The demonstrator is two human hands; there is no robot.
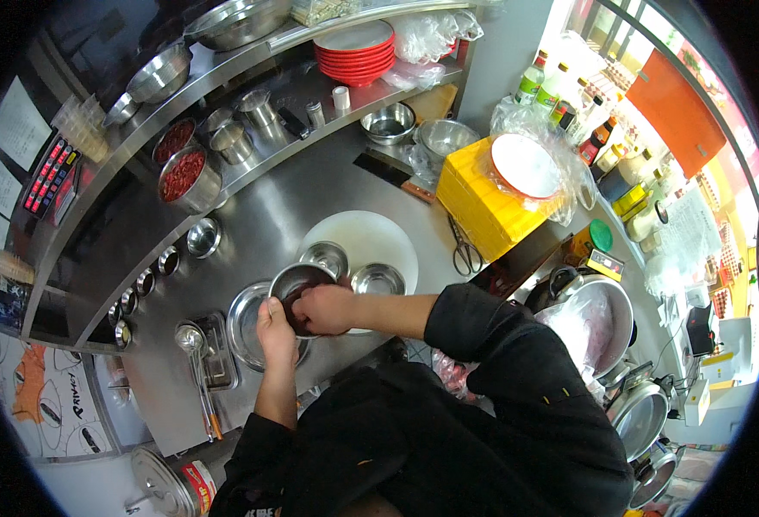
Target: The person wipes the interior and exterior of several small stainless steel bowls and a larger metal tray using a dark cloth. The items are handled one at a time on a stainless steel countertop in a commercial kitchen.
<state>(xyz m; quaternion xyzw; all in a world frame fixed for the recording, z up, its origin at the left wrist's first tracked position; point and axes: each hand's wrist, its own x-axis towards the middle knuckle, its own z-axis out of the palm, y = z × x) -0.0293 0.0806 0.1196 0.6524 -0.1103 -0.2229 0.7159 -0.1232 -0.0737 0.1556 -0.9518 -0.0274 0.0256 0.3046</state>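
My left hand (276,333) grips the rim of a deep stainless steel bowl (293,280), tilted over a wider steel bowl (242,333). Inside the deep bowl, my right hand (325,310) reaches down with its fingertips hidden, among dark reddish contents. Whether those fingers hold anything is not visible. Just beyond, a small steel bowl (329,253) rests on a round white cutting board (369,231). A second small steel bowl (379,282) sits on the board's right part, near my right wrist.
Ladles (192,339) lie across a steel tray (225,358) on the left. Scissors (463,249) and a cleaver (386,169) lie near a yellow box (476,210). Steel containers of red chilli-like pieces (188,174) stand on the shelf. A large pot (622,316) is at right.
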